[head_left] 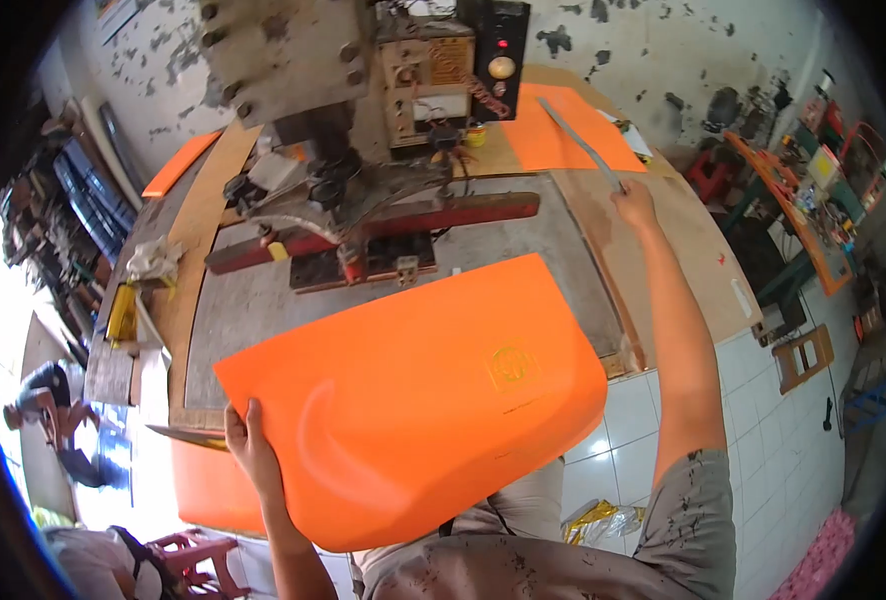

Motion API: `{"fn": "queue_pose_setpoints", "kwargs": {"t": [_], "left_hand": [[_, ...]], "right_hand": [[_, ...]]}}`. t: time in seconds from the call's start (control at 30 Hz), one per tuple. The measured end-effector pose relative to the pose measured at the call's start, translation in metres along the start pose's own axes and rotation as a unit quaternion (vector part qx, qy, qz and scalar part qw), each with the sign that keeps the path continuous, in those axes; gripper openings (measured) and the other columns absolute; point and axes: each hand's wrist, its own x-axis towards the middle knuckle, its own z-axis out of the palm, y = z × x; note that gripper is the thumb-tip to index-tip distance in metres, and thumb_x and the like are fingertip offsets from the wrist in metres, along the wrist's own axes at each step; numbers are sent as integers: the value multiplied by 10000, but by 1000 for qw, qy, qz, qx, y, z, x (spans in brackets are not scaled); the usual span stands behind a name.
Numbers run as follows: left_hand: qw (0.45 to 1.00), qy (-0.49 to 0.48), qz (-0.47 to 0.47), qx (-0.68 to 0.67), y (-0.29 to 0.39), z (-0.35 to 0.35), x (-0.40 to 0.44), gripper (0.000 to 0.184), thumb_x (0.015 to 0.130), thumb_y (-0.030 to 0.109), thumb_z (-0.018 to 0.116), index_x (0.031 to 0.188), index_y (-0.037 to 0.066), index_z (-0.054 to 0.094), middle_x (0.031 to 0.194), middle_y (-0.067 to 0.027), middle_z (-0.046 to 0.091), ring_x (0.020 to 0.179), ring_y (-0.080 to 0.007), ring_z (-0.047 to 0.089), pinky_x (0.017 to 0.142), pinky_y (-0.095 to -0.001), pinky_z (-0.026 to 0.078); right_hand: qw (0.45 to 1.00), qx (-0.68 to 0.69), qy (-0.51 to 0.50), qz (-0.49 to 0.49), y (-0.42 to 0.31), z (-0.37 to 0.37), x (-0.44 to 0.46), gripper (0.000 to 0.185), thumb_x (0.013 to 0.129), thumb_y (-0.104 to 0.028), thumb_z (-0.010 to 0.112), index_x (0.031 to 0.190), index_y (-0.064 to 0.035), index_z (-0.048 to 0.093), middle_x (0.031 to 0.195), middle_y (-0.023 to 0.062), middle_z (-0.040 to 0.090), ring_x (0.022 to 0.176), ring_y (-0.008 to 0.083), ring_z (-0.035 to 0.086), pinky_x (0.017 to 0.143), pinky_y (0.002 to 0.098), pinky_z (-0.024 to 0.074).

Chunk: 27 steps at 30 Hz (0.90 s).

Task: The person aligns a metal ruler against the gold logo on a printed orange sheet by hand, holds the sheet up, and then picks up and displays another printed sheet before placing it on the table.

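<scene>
room: a wall [603, 60] with peeling paint rises behind; tiled floor [628, 450] shows at right.
surface: the work surface [678, 260] carries a press [338, 180] with a red bar [463, 212], and a flat orange sheet [533, 140] near the wall.
curved orange sheet: it is held tilted over the surface's near edge, a gold emblem [512, 367] facing up.
left hand: the left hand [253, 445] grips its left edge.
right hand: well apart, the right hand [635, 205] is closed on one end of a grey strip [581, 143].
</scene>
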Motion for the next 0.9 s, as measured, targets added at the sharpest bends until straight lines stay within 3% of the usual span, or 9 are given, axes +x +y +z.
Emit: {"fn": "queue_pose_setpoints", "kwargs": {"t": [0.03,0.13,0.33,0.4,0.53,0.63,0.73,0.83,0.9], "left_hand": [[1000,-11,3,-3,-3,-4,2,176,1002,165,597,1060,0,617,954,-20,648,835,-69,573,741,-231,473],[1000,-19,-12,-3,-1,-6,2,166,1001,162,603,1044,2,618,951,-20,653,827,-61,574,741,-218,472],[1000,-12,-6,19,-3,-10,5,152,993,134,614,1043,-9,613,964,-30,660,834,-65,585,758,-214,486],[1000,-9,-1,20,-2,-9,6,154,993,125,613,1052,-16,609,976,-38,660,858,-72,596,770,-219,493],[999,-14,29,38,0,-9,9,164,991,113,614,1079,-25,599,1005,-53,660,912,-85,614,792,-223,502],[996,-17,74,43,-7,-15,11,180,979,90,628,1108,-30,589,1015,-60,660,940,-92,621,800,-227,508],[994,-24,97,36,-6,-22,10,196,964,64,643,1126,-31,585,1056,-75,662,949,-95,622,804,-232,511],[992,-52,100,62,2,-30,12,224,955,43,646,1152,-39,576,1076,-85,667,963,-106,634,823,-240,515],[988,-57,119,78,15,-34,21,246,948,37,651,1166,-42,569,1075,-87,678,963,-112,646,831,-240,518]], "right_hand": [[998,-40,-40,7,-2,15,25,383,824,-211,722,1129,13,666,1052,230,700,961,324,692,809,416,525],[995,53,74,-28,-18,51,43,428,830,-154,741,1215,4,640,1241,230,645,1130,315,637,946,404,484],[989,-13,18,-146,-61,10,-25,449,893,-220,666,1288,-18,600,1253,198,639,1201,336,592,1004,402,457],[984,17,-147,-95,-84,-9,-87,480,921,-340,649,1273,-16,612,1270,202,617,1219,353,573,1037,417,442],[966,-85,-161,-182,-100,-8,-210,603,917,-508,637,1263,-15,609,1432,181,490,1360,363,420,1149,458,314],[969,-61,-124,-205,-113,-10,-250,654,897,-490,676,1311,1,551,1470,168,444,1403,359,351,1170,458,262],[961,4,-115,-251,-107,-7,-253,637,869,-351,758,1322,11,495,1373,166,526,1322,319,465,1115,425,352],[940,274,-186,-80,-117,-16,-262,563,845,-172,793,1292,-2,494,1265,128,596,1193,236,566,1023,368,438],[920,340,-166,-99,-126,-32,-269,546,840,-102,786,1289,-6,490,1220,100,616,1122,190,591,970,335,468]]}}
